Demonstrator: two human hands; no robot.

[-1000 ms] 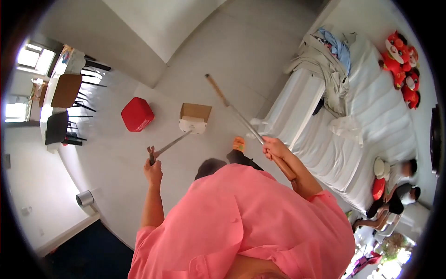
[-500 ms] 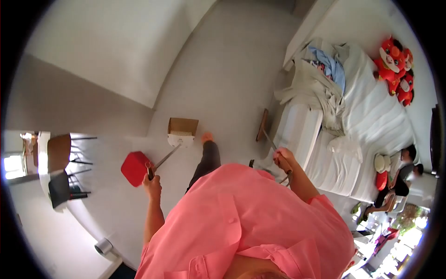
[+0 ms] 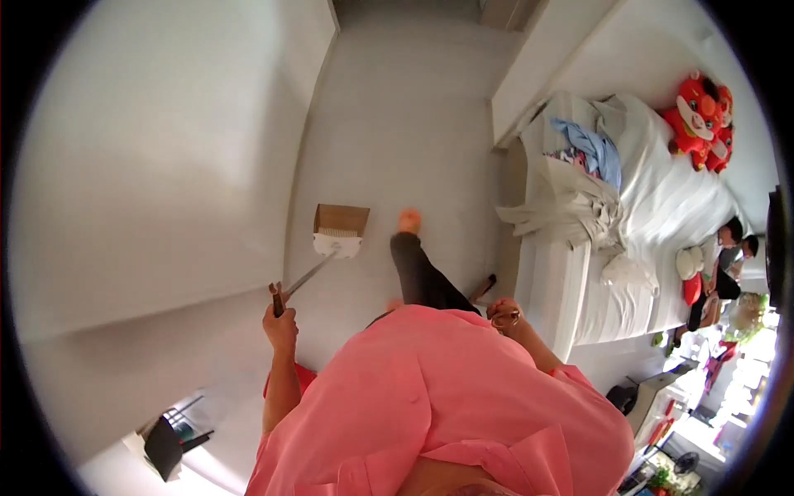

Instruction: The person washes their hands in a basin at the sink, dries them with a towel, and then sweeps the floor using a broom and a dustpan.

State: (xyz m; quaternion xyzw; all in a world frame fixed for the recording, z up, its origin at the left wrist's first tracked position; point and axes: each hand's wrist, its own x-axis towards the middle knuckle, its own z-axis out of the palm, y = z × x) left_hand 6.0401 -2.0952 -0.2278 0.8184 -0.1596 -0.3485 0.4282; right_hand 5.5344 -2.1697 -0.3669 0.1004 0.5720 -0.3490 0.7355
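Note:
My left hand [image 3: 281,327] is closed around the upper end of a long-handled dustpan [image 3: 340,245]. Its white and brown pan hangs over or rests on the floor ahead of me, teeth along its inner part; whether it touches the floor I cannot tell. At my right side, my right hand [image 3: 504,312] grips the handle of a broom. The broom head [image 3: 483,288], brown and narrow, shows just left of that hand, partly hidden by my leg and body.
A white wall [image 3: 182,182] runs along my left. On the right stands a sofa [image 3: 538,289] under white covers, with heaped clothes [image 3: 591,153] and red plush toys [image 3: 703,116]. Two people sit farther right. A red object [image 3: 304,378] is behind my left forearm.
I have stepped forward, and the red object has dropped behind my left arm. The broom has swung back toward my body. The dustpan stays out ahead in my left hand.

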